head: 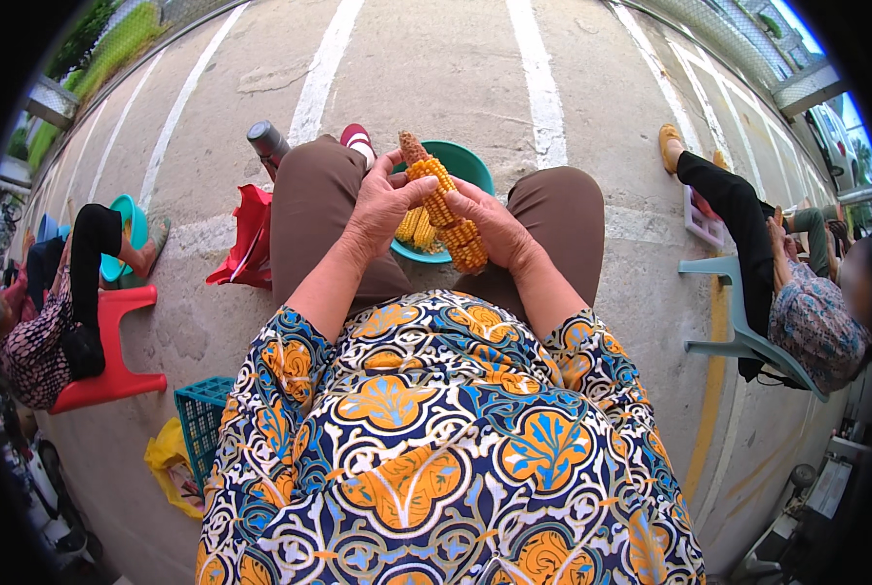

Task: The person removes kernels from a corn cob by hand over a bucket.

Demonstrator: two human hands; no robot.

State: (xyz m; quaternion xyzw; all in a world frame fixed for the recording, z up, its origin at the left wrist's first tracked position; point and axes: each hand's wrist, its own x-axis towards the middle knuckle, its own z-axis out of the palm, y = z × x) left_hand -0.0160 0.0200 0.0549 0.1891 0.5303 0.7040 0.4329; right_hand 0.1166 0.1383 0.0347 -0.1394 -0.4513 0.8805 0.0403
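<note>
A dried ear of yellow corn (436, 197) is held at a slant above my lap. Its far tip is stripped to the reddish cob, and a bare ring shows lower down; many kernels cover the rest. My left hand (377, 201) grips the upper part, thumb on the kernels. The fingers of my right hand (493, 228) close around the lower half. Below them, between my knees, sits a teal plastic basin (472, 162). Several yellow corn ears (420, 230) lie in it, partly hidden by my hands and the held ear.
Left of my leg are a red bag (244, 238) and a grey-capped bottle (266, 139). A teal crate (203, 417) and a yellow bag (169, 464) lie behind left. People sit on both sides, on a red stool (118, 344) and a pale blue chair (736, 322).
</note>
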